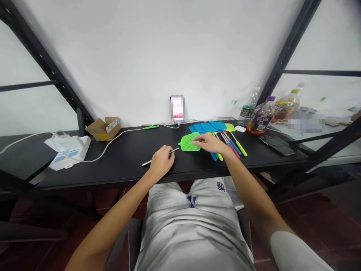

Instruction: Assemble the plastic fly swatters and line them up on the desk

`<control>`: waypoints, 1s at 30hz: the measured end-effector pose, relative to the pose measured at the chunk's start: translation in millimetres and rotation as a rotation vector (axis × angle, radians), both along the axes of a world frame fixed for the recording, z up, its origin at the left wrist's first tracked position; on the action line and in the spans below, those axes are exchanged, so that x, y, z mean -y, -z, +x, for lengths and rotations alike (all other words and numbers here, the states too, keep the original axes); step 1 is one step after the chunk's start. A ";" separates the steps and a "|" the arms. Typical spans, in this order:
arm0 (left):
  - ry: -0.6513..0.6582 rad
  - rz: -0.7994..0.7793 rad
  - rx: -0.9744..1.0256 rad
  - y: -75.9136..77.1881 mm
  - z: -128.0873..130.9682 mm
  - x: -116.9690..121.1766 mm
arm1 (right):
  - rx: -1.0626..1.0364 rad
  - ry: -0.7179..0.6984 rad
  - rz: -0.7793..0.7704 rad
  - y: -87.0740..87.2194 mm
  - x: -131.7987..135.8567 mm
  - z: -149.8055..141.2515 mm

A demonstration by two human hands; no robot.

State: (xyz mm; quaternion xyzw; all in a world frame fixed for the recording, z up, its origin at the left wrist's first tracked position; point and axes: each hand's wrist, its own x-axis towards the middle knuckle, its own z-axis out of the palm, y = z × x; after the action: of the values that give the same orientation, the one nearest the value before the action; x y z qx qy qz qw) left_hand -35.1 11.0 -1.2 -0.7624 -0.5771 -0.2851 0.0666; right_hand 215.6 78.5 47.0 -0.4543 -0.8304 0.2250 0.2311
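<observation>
My left hand [163, 159] is closed around a thin metal rod [147, 163], which lies slanted just over the black table and sticks out on both sides of the fingers. My right hand [210, 143] grips the right edge of a bright green perforated fly swatter head [187, 143]. The head's short stem points left, near the rod's tip but apart from it. Behind and right of my right hand lies a pile of fly swatters [214, 127] with blue and yellow-green heads, metal shafts and coloured handles, partly hidden by the hand.
A phone [177, 108] leans against the wall. Left are an open cardboard box [103, 128], white power devices [70, 150] and a cable; a green stick [151, 127] lies behind. Right stand bottles [261, 116], beside a white case [240, 128] and a dark phone [276, 145].
</observation>
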 end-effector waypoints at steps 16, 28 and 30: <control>0.219 0.116 -0.075 2.4 -1.8 -0.3 | -0.191 -0.156 0.067 10.0 11.7 -26.0; 0.312 0.117 0.081 -12.5 -33.9 -26.9 | -0.350 -0.194 0.007 10.1 10.9 -26.9; 0.186 0.053 -0.072 -21.2 -52.1 -49.1 | -0.473 -0.054 0.002 12.7 -0.1 -19.6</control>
State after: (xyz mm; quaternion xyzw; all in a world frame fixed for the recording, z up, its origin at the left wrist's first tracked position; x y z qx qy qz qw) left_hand -87.2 60.1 19.9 -0.8204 -0.4932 -0.2777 0.0806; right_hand 196.1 78.5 34.3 -0.3662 -0.7652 0.3306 0.4135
